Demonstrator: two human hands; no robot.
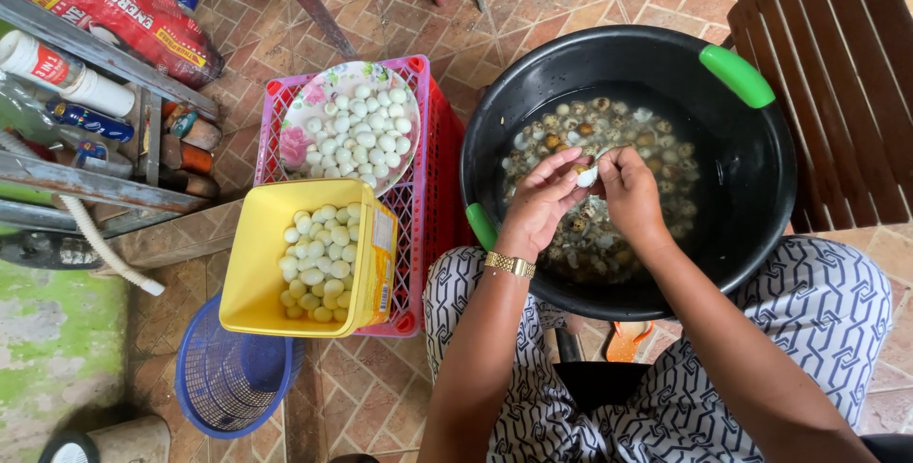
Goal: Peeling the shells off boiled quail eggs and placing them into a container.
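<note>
Over terracotta floor tiles [399, 7], both hands peel an egg [588, 176].

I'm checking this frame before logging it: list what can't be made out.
Head view only:
- Small white egg: mostly hidden by left hand and right hand fingertips.
- Round black plastic basin: its bottom is obscured by water and shells.
- Square yellow plastic tub: depth of eggs hidden.
- Blue mesh basket: partly covered by the tub.

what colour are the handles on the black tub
Green handles on the tub, seen in the head view.
</note>
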